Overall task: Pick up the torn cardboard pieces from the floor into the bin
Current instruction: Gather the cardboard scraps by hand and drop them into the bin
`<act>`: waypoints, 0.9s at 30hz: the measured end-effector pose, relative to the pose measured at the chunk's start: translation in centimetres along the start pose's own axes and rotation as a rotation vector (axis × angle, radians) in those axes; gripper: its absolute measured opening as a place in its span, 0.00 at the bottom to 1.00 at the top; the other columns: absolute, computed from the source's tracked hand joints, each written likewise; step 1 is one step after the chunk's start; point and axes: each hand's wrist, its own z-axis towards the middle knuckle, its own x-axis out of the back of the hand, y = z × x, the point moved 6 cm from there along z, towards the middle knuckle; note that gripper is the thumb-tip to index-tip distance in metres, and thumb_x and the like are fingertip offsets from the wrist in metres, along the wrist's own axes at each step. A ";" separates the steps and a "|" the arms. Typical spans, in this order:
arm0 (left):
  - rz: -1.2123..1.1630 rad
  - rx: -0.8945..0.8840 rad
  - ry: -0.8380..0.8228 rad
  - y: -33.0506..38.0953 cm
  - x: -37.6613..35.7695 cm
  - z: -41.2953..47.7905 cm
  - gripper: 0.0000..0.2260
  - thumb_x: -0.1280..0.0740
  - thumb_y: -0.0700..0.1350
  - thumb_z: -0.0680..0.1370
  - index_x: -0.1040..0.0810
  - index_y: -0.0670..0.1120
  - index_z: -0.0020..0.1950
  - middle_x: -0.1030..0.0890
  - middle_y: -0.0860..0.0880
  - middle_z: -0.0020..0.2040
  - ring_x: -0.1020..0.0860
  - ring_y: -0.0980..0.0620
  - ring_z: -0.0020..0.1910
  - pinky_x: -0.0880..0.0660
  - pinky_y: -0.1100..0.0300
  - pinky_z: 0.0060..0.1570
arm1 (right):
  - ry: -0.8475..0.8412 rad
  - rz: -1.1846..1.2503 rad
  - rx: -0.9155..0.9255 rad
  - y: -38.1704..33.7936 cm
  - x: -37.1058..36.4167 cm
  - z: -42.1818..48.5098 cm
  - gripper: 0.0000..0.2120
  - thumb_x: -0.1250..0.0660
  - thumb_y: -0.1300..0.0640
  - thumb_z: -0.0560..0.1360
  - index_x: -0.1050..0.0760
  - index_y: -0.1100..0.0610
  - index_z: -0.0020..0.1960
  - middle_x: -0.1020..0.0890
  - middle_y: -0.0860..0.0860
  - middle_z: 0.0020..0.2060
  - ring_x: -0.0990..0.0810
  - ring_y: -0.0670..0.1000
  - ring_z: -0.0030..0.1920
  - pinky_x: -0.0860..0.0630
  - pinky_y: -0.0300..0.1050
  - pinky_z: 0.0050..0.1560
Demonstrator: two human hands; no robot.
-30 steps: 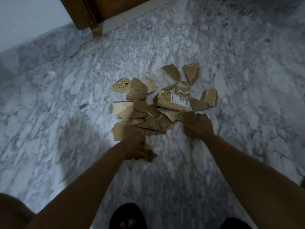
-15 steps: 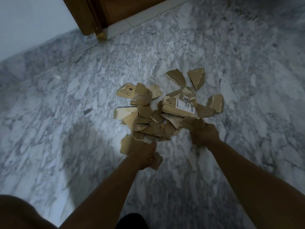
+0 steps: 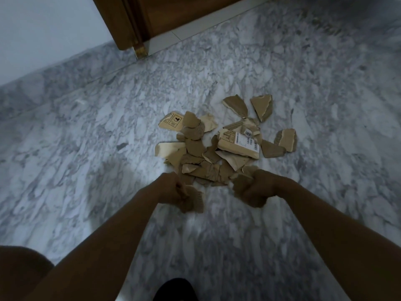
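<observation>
1. Heap of torn brown cardboard pieces: centre of the frame, lying on the grey-white veined marble floor, fragments overlapping.
2. Pale cardboard fragment with a white barcode label: on top of the heap, right of its centre.
3. Pale fragment printed with black handling symbols: flat at the heap's upper left edge, partly covered by a brown piece.
4. Wedge-shaped brown fragment and ragged triangular brown fragment: side by side at the heap's upper right, near the rest.
5. Corrugated brown fragment: at the heap's right edge.
6. Left hand: at the heap's lower left edge, fingers curled tight round a ragged brown cardboard scrap that juts out at the lower right of the fist.
7. Right hand: at the heap's lower right edge, fist clenched on a dark brown cardboard scrap. The blur hides whether this scrap touches the heap.
8. Surroundings: brown wooden door frame at top, white wall at upper left, black shoe at bottom centre.
</observation>
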 end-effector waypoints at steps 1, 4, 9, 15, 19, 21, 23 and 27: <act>0.036 -0.028 0.027 -0.2 -0.8 0.1 0.08 0.22 0.49 0.68 0.15 0.54 0.46 0.20 0.50 0.56 0.22 0.49 0.56 0.22 0.52 0.55 | 0.011 -0.014 0.051 -1.5 -0.4 0.5 0.07 0.23 0.60 0.68 0.20 0.53 0.42 0.16 0.50 0.35 0.16 0.53 0.40 0.22 0.43 0.35; 0.204 -0.085 0.124 -0.7 -2.8 0.1 0.13 0.28 0.55 0.70 0.22 0.59 0.54 0.32 0.52 0.62 0.35 0.47 0.65 0.27 0.47 0.59 | 0.116 -0.080 0.195 -6.3 -1.5 1.9 0.07 0.22 0.54 0.67 0.19 0.51 0.42 0.16 0.49 0.34 0.16 0.51 0.35 0.19 0.44 0.36; 0.275 -0.159 0.190 -0.2 -4.2 -0.2 0.16 0.32 0.52 0.75 0.25 0.54 0.63 0.33 0.49 0.65 0.34 0.46 0.64 0.30 0.52 0.61 | 0.340 -0.440 0.304 -11.4 -5.6 4.6 0.21 0.26 0.44 0.68 0.23 0.55 0.55 0.21 0.55 0.55 0.23 0.59 0.57 0.27 0.48 0.53; 0.300 -0.133 0.231 0.2 -3.5 -0.7 0.21 0.30 0.53 0.74 0.26 0.58 0.66 0.42 0.49 0.74 0.42 0.43 0.72 0.31 0.45 0.63 | 0.531 -0.524 0.197 -11.0 -7.4 4.8 0.30 0.32 0.39 0.72 0.29 0.58 0.65 0.31 0.58 0.66 0.30 0.63 0.64 0.30 0.56 0.61; 0.351 -0.113 0.203 -0.3 -3.5 -0.9 0.22 0.32 0.57 0.75 0.29 0.59 0.68 0.35 0.49 0.67 0.37 0.44 0.64 0.31 0.50 0.59 | 0.488 -0.512 0.207 -10.8 -7.0 5.3 0.27 0.29 0.43 0.70 0.28 0.56 0.63 0.30 0.57 0.65 0.29 0.61 0.62 0.30 0.54 0.60; 0.371 -0.095 0.221 -0.6 -3.3 -1.2 0.23 0.32 0.58 0.74 0.30 0.59 0.68 0.36 0.49 0.65 0.37 0.45 0.62 0.32 0.51 0.57 | 0.464 -0.484 0.217 -10.8 -6.7 5.4 0.27 0.29 0.43 0.70 0.28 0.55 0.63 0.31 0.57 0.65 0.28 0.61 0.61 0.28 0.53 0.57; 0.415 -0.089 0.262 -0.7 -3.0 -1.5 0.25 0.31 0.58 0.73 0.31 0.59 0.68 0.36 0.48 0.65 0.36 0.45 0.62 0.32 0.51 0.56 | 0.441 -0.487 0.216 -10.9 -6.7 5.7 0.28 0.29 0.42 0.69 0.29 0.55 0.63 0.32 0.58 0.67 0.29 0.63 0.63 0.27 0.54 0.57; 0.481 -0.126 0.291 -0.5 -2.7 -1.9 0.30 0.31 0.58 0.72 0.36 0.58 0.72 0.33 0.47 0.67 0.33 0.45 0.61 0.33 0.50 0.57 | 0.416 -0.477 0.187 -10.8 -6.9 5.9 0.30 0.29 0.41 0.70 0.29 0.56 0.66 0.33 0.59 0.69 0.30 0.64 0.64 0.27 0.55 0.59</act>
